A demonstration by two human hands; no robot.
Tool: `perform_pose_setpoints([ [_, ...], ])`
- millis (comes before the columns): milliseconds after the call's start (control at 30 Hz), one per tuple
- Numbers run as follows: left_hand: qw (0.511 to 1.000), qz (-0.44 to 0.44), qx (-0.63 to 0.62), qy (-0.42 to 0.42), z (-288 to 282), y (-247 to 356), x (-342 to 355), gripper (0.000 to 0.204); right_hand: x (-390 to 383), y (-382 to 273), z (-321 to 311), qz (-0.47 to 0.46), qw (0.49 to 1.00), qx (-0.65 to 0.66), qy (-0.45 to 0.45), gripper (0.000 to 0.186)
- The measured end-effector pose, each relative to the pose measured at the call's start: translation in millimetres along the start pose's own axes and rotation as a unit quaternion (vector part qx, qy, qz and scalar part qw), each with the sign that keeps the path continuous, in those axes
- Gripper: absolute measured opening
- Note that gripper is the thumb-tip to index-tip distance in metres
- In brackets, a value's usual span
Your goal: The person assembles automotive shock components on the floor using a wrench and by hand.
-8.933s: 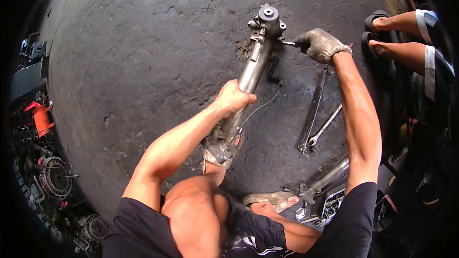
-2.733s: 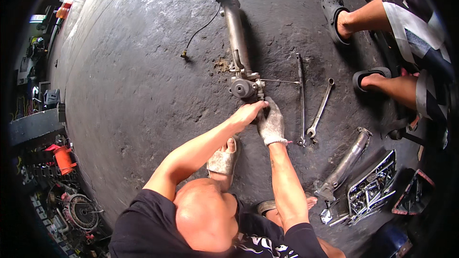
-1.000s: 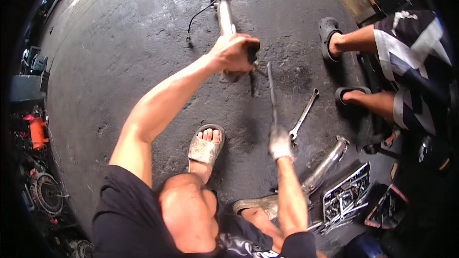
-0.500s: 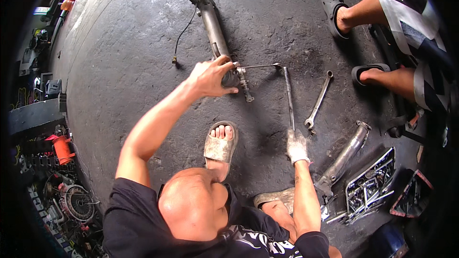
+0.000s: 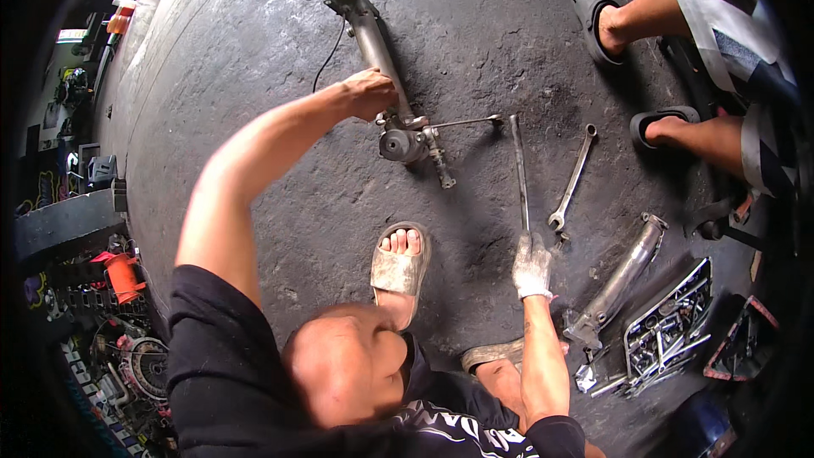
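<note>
A grey metal tube assembly [image 5: 370,41] lies on the floor, with a flanged plate at its far end and a round fitting [image 5: 400,145] at its near end. My bare left hand [image 5: 370,93] is closed on the tube just beyond that fitting; its fingertips are partly hidden. A thin wrench [image 5: 466,123] reaches from the near end toward the right. My right hand [image 5: 532,267], in a whitish glove, grips the lower end of a long metal bar [image 5: 521,170]. The bar's far tip is beside the wrench's outer end; whether they touch I cannot tell.
Right of the bar lies a combination wrench [image 5: 577,174]. A second metal tube [image 5: 617,280], a tray of sockets and tools [image 5: 626,331] and a red-edged case [image 5: 727,373] are at the lower right. Another person's clogged foot [image 5: 598,21] stands upper right. Engine parts [image 5: 144,365] line the left.
My left hand has moved from the round fitting farther up onto the tube, uncovering the fitting. My right hand still holds the bar, in nearly the same place.
</note>
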State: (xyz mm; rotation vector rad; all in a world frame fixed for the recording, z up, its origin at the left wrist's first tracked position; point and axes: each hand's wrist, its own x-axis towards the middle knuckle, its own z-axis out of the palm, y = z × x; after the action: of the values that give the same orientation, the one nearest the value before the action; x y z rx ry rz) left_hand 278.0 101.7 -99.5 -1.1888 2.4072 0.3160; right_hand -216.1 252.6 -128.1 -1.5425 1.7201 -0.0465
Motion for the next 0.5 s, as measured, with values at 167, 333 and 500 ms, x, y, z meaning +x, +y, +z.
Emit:
perform_pose_setpoints([
  [167, 0.997, -0.052, -0.026, 0.045, 22, 8, 8, 0.019, 2, -30, -22, -0.131, 0.985, 0.025, 0.111, 0.041],
  [333, 0.979, -0.022, -0.083, 0.187, 3, 8, -8, 0.026, 29, -87, -86, -0.114, 0.993, -0.030, -0.025, 0.039],
  [500, 0.969, -0.021, -0.091, 0.229, -21, -11, -24, 0.025, 32, -141, -164, -0.259, 0.963, -0.068, 0.020, 0.042],
])
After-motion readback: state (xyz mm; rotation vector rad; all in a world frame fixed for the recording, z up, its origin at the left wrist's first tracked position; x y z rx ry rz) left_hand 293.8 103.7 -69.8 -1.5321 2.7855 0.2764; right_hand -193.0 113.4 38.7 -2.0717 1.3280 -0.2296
